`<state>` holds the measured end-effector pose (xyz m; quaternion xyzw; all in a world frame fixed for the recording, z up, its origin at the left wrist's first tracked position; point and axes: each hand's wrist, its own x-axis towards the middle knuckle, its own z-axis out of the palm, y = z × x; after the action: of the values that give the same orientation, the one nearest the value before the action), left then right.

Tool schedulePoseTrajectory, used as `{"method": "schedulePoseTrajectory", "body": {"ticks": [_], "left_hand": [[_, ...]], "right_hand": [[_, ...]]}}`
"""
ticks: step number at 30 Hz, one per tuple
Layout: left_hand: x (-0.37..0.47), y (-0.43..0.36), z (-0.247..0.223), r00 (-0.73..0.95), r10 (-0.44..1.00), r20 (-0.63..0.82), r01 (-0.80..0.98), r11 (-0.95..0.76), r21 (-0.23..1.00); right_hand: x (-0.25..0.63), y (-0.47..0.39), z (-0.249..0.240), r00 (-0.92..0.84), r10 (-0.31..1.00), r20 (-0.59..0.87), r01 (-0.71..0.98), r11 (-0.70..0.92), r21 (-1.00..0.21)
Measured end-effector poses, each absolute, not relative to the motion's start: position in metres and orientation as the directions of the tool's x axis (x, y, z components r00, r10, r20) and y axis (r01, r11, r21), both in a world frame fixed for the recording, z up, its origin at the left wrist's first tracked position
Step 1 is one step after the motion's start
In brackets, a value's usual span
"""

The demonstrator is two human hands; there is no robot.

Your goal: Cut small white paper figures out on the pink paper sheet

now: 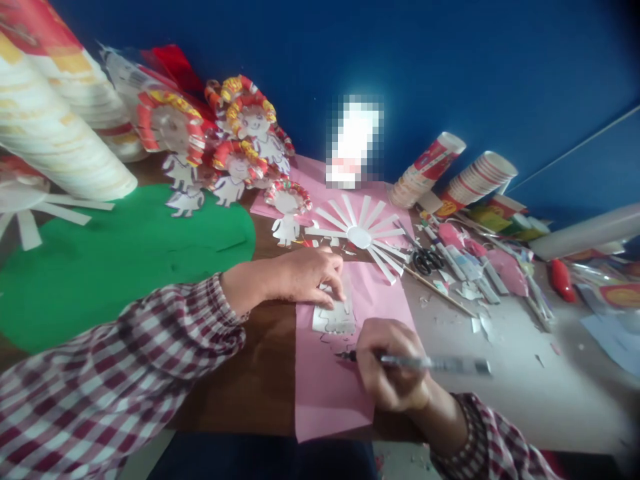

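My left hand (313,273) rests with bent fingers on a small white paper piece (325,321) with dark drawn lines, holding it against a pink paper sheet (330,400). Just below that piece, short dark marks show on the pink sheet. My right hand (393,367) is closed around a pen (440,363), its dark tip pointing left close to the pink sheet; I cannot tell if it touches. The right hand is slightly blurred. Beyond my hands lies a white paper cup (359,237) cut into spread strips.
A green oval sheet (125,260) lies at left near stacked cups (65,120). Decorated paper figures (233,173) stand behind it. Black-handled scissors (427,260), a thin stick (440,290), markers (465,263) and scraps lie right. More cup stacks (480,180) lean near the blue wall (475,73).
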<state>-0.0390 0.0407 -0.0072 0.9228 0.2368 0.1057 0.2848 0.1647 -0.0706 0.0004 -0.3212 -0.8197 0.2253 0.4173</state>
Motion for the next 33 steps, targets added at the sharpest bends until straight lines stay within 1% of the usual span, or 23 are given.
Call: {"method": "schedulePoseTrajectory", "body": {"ticks": [2,3,4,9,16,19,22,25,29,33], "left_hand": [[-0.039,0.04,-0.007,0.866,0.497,0.065,0.372,-0.724,0.581],[-0.039,0.04,-0.006,0.865,0.498,0.064,0.373,-0.722,0.583],[-0.04,0.04,-0.006,0.864,0.499,0.063,0.374,-0.722,0.582],[-0.04,0.04,-0.004,0.867,0.494,0.063,0.373,-0.728,0.575],[-0.04,0.04,-0.006,0.861,0.504,0.067,0.379,-0.724,0.576],[-0.039,0.04,-0.005,0.862,0.504,0.057,0.383,-0.72,0.579],[-0.038,0.04,-0.005,0.863,0.503,0.053,0.385,-0.722,0.576],[-0.038,0.041,-0.007,0.865,0.497,0.063,0.378,-0.73,0.57],[-0.038,0.042,-0.009,0.87,0.489,0.069,0.373,-0.743,0.556],[-0.038,0.043,-0.01,0.876,0.48,0.054,0.373,-0.744,0.554]], "right_hand": [[0.168,-0.072,-0.002,-0.57,0.573,0.589,0.269,0.808,-0.525],[0.169,-0.072,-0.002,-0.608,0.537,0.585,0.251,0.829,-0.5],[0.17,-0.072,-0.003,-0.626,0.53,0.572,0.253,0.832,-0.493],[0.166,-0.068,0.002,-0.584,0.626,0.516,0.374,0.772,-0.513],[0.161,-0.068,-0.001,-0.559,0.646,0.519,0.412,0.76,-0.502],[0.159,-0.068,-0.004,-0.494,0.727,0.476,0.515,0.686,-0.514],[0.155,-0.066,-0.005,-0.433,0.81,0.396,0.58,0.586,-0.566],[0.151,-0.064,-0.006,-0.384,0.847,0.368,0.596,0.532,-0.602],[0.149,-0.061,-0.01,-0.321,0.88,0.35,0.632,0.475,-0.613],[0.148,-0.06,-0.013,-0.298,0.901,0.315,0.638,0.434,-0.637]]}}
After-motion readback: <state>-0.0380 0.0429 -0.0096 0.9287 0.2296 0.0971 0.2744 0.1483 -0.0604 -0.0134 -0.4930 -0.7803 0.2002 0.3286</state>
